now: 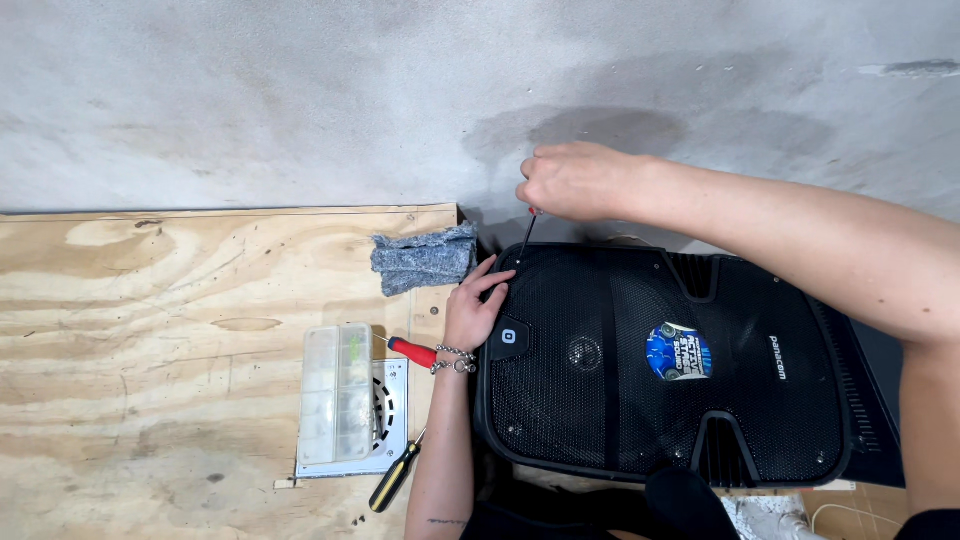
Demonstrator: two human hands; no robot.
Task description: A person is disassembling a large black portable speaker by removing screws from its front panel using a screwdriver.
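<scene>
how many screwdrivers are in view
3. One is in the right hand, its tip at the speaker's top-left corner. A red-handled one lies under the left wrist. A black-and-yellow one lies by the white panel. Others may be hidden.

One head-worn camera looks steeply down from close above, facing the plywood surface (150,300) and the grey wall beyond.

A black mesh-patterned speaker (660,360) with a blue round sticker (678,352) lies beside pale grained plywood (150,330), a speckled grey-blue cloth (424,258) and a red-handled screwdriver (412,351).
</scene>
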